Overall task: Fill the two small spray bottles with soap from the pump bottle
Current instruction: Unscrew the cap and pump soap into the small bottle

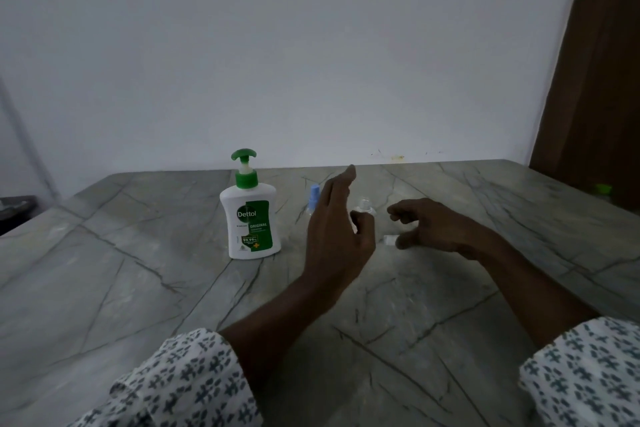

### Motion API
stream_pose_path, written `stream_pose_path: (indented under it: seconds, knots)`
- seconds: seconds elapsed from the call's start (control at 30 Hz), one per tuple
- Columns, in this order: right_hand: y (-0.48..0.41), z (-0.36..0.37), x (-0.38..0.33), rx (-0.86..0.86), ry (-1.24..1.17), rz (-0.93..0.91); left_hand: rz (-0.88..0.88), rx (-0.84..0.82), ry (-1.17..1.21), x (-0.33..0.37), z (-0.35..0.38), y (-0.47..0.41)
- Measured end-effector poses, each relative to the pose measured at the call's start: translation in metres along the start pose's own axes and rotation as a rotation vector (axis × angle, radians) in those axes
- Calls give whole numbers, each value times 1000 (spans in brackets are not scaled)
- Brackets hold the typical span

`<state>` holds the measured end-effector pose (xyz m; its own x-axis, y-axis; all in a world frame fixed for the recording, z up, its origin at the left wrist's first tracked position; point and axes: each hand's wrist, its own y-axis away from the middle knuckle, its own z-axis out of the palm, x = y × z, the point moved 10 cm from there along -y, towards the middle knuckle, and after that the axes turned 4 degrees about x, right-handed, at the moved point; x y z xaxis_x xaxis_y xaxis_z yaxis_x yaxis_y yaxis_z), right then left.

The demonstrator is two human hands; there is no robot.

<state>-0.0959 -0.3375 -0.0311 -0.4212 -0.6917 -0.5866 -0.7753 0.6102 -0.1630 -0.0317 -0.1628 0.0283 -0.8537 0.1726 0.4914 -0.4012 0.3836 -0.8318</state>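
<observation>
While neither of the hands grips anything, both hover over the grey-green veined stone surface point(138, 270), and no soap has yet been transferred, as far as can be judged.

Left hand point(334, 218): fingers straight and together, palm turned rightward, thumb bent towards the small clear plastic spray bottle point(364, 205). This bottle stands upright between the two hands, just beyond that thumb; whether its top is on cannot be told.

Right hand point(429, 224): fingers loosely curled, thumb tip just beside a small white cylindrical piece point(389, 239) lying on its side, possibly a removed spray head; contact cannot be told.

Second small spray bottle with pale blue cap point(314, 196): upright, partly hidden behind the left fingers.

White pump bottle with green pump head point(249, 218): upright, left of both hands, nearer the left one.

Judgement: the clear bottle must travel leftward to the spout, so the left hand is better placed.
</observation>
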Motion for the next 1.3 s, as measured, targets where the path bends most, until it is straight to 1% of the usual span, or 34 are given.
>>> stream_pose_path:
  seconds: [0.1,0.2,0.27,0.33,0.37,0.4,0.5,0.57,0.63,0.7,0.77,0.9,1.1,1.2,1.23,1.3]
  knots:
    - [2,-4,-11,48,-114,-85,102,168,-10,17,-42,-18]
    - [4,2,-25,70,-160,-126,167,379,-76,21,-104,-42]
    - [3,8,-31,94,-166,-131,101,518,-112,-5,-150,-59]
    - [2,13,-34,129,-181,-141,-59,593,-98,-47,-185,-67]
    - [2,13,-34,151,-190,-147,-137,567,-60,-66,-193,-69]
    - [1,13,-35,167,-189,-153,-206,488,-7,-82,-194,-71]
    - [-1,18,-36,180,-150,-174,-347,84,174,-117,-161,-72]
    - [-3,21,-34,176,-154,-164,-417,-155,246,-128,-135,-67]
    - [-2,27,-38,164,-162,-166,-426,-296,319,-127,-119,-63]
    - [-2,30,-41,174,-163,-181,-407,-359,362,-122,-110,-60]
    - [-2,31,-43,187,-198,-188,-392,-379,355,-116,-105,-56]
    - [2,30,-52,207,-302,-206,-398,-334,310,-119,-107,-51]
    - [13,31,-72,189,-358,-245,-324,-223,10,-108,-112,-50]
    - [19,32,-86,174,-377,-284,-281,-110,-131,-98,-112,-43]
    - [21,33,-90,175,-383,-294,-270,-56,-141,-96,-114,-40]
    - [22,33,-98,176,-394,-307,-269,-2,-59,-93,-113,-34]
